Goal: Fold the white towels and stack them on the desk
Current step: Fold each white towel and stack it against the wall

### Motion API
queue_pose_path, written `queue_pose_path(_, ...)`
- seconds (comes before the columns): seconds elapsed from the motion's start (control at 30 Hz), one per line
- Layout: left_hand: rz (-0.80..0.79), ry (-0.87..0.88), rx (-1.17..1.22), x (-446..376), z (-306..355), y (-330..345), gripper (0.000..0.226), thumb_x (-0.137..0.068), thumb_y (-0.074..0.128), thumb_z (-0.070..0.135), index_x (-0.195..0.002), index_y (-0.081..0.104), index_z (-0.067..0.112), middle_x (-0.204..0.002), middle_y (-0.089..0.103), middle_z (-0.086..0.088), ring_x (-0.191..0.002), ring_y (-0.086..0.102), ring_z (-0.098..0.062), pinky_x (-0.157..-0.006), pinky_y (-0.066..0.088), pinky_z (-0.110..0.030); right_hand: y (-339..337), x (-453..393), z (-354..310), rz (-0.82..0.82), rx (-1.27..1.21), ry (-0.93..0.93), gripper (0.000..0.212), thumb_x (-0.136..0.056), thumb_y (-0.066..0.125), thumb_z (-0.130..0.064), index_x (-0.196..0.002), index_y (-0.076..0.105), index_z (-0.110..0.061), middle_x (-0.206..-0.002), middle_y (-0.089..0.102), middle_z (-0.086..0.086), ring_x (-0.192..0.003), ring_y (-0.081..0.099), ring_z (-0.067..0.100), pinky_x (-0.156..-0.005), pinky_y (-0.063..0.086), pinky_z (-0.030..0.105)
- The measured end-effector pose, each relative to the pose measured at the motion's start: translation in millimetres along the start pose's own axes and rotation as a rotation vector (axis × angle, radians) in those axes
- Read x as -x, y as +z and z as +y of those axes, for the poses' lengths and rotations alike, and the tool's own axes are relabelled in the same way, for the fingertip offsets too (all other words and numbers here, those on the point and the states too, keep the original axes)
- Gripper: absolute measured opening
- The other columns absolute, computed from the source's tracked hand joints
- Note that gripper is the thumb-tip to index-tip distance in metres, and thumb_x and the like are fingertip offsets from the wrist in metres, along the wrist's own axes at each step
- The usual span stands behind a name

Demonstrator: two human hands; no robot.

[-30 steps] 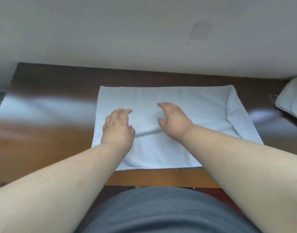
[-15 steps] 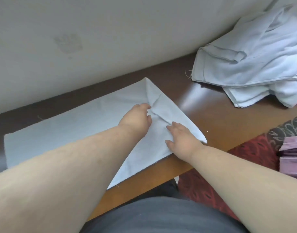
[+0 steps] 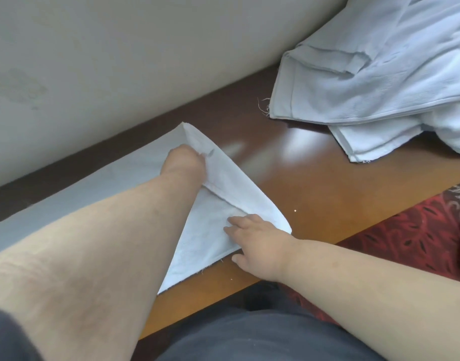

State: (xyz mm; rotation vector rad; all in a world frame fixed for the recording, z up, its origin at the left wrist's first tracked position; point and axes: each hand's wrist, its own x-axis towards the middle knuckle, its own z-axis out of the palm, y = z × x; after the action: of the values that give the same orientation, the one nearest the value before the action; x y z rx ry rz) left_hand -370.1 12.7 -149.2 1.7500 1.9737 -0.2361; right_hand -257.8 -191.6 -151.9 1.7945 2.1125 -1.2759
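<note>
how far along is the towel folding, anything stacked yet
Done: no folded stack in view. In hand: one white towel lies spread on the desk; the left hand grips its turned-over right edge and the right hand presses near the front corner. Left: finishing this fold, then the rumpled towel pile at the far right.

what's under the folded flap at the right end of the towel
Under the flap lies the towel's own lower layer, on the desk. The left hand grips the flap's far part; the right hand presses near the corner. Anything beneath stays hidden.
</note>
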Motion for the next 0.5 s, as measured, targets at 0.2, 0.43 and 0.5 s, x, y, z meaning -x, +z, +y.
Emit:
queue_pose_path(0.2,0.075,0.169,0.533,-3,64,6,0.019,-0.101,0.042,0.038,-0.101,0.048,0.019,-0.082,0.055,0.004,-0.079,0.053,-0.020,-0.070,0.036,-0.026,-7,13,9,0.047,-0.221,0.118,0.065,-0.096,0.047,-0.043,-0.154,0.023,-0.027,-0.163,0.010,-0.010,-0.148,0.004,0.013,-0.117,0.016,0.035)
queue_pose_path(0.43,-0.207,0.363,0.436,-6,89,26,0.036,-0.104,0.038,0.024,-0.138,0.046,0.029,-0.128,0.052,0.007,-0.104,0.046,-0.005,-0.082,0.033,-0.013,-18,33,43,0.193,-0.132,0.271,0.057,-0.096,0.046,-0.038,-0.150,0.032,-0.025,-0.157,0.020,-0.008,-0.142,0.014,0.018,-0.113,0.023,0.036)
queue_pose_path(0.5,-0.186,0.420,0.439,2,79,26,0.037,-0.103,0.039,0.019,-0.137,0.047,0.032,-0.137,0.050,0.012,-0.108,0.046,-0.001,-0.079,0.033,-0.007,-16,33,43,0.228,-0.130,0.302,0.054,-0.095,0.047,-0.036,-0.147,0.036,-0.025,-0.155,0.021,-0.006,-0.140,0.015,0.020,-0.110,0.025,0.037)
